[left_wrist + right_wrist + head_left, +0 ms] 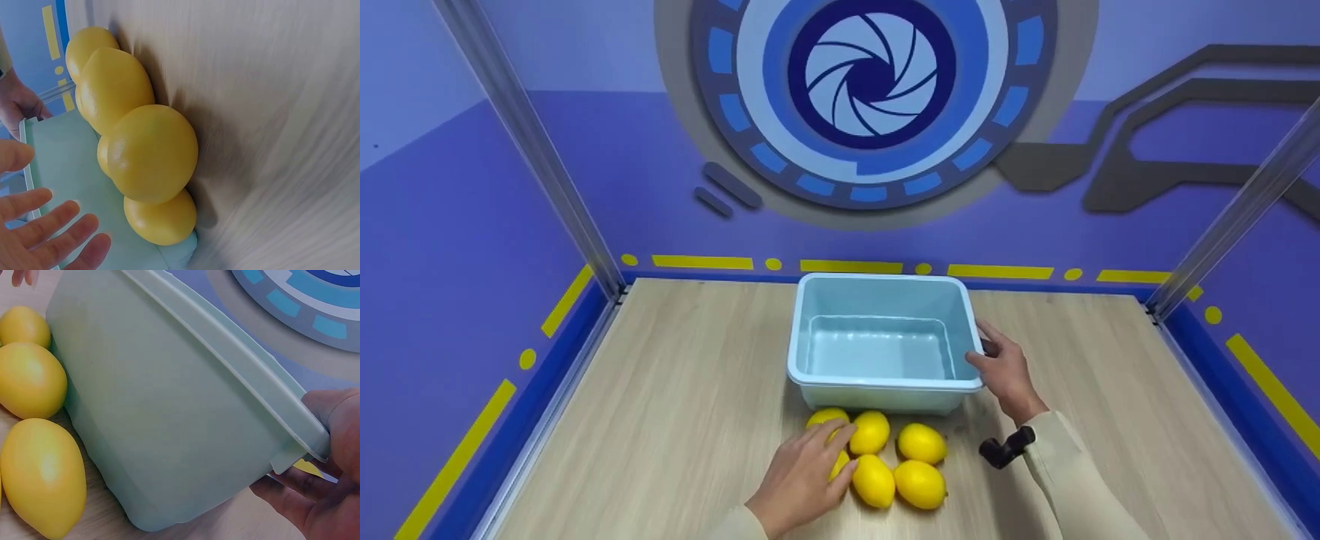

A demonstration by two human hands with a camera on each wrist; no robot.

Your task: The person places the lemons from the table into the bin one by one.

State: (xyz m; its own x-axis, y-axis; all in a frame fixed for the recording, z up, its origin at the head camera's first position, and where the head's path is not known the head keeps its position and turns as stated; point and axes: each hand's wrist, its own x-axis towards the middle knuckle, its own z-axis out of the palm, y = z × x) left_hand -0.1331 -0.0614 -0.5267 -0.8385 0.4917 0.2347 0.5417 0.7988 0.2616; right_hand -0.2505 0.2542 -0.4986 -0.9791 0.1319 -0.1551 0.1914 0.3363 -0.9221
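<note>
Right hand [1006, 375] has its fingers pinching one side of the plastic bin [877, 399], prob to steady it; left hand [802, 474] hovers, fingers spread, by handily bunched lemons [921, 484].

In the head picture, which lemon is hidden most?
The near-left lemon: the left hand covers most of it, while the other five show more.

The left hand [804, 471] faced palm down, fingers loosely spread; the right hand [1006, 375], set farther forward, pinched between thumb and fingers.
</note>
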